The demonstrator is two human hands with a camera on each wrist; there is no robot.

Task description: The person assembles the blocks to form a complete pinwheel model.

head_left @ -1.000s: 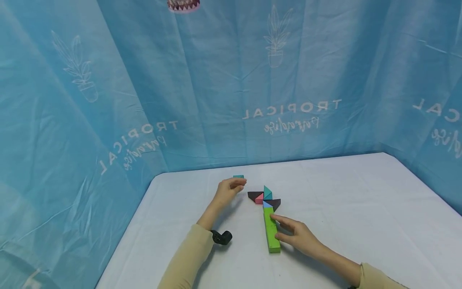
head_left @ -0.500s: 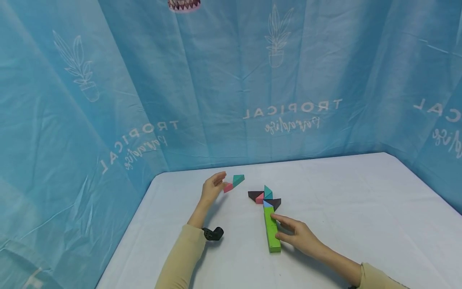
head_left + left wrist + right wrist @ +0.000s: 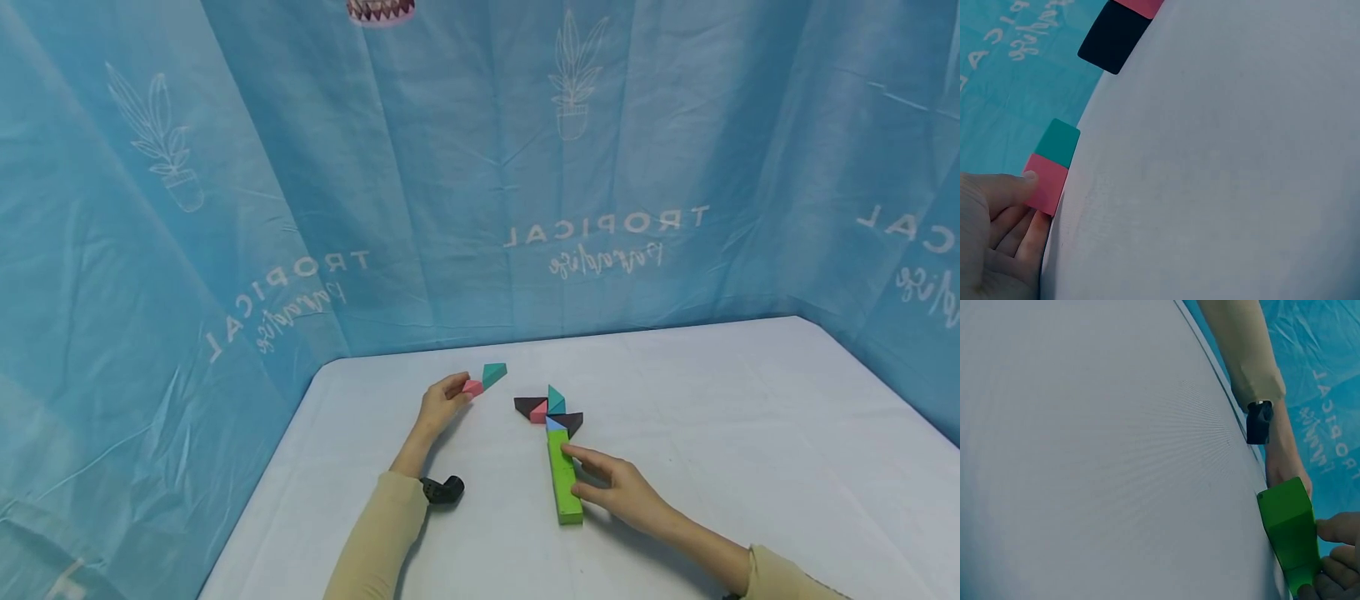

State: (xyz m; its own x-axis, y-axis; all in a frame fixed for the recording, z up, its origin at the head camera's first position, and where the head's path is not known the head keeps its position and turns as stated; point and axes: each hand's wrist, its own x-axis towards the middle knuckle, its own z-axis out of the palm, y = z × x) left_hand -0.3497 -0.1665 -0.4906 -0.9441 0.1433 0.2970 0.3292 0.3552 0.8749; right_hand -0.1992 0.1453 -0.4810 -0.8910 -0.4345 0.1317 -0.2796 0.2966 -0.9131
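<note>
My left hand [image 3: 441,406] pinches a pink triangular block [image 3: 472,387] between thumb and fingers, at the lower left of a teal triangular block [image 3: 494,374]. In the left wrist view the pink block [image 3: 1045,183] and the teal block [image 3: 1058,143] sit against each other. My right hand [image 3: 621,493] rests beside a long bar of green blocks [image 3: 565,482], thumb and fingertip touching its right side. Beyond the bar's far end lie a light blue block [image 3: 555,425], two dark blocks, another pink block [image 3: 539,412] and further teal-blue pieces [image 3: 556,402], touching in a pinwheel shape.
A white cloth [image 3: 712,417] covers the table. Blue printed curtains [image 3: 465,208] hang behind it and at both sides. A black wrist camera [image 3: 444,490] sits on the left forearm above the cloth.
My left hand has drawn back leftward from over the teal block, uncovering the teal and pink pieces, and now grips the pink one. The right hand has stayed at the green bar.
</note>
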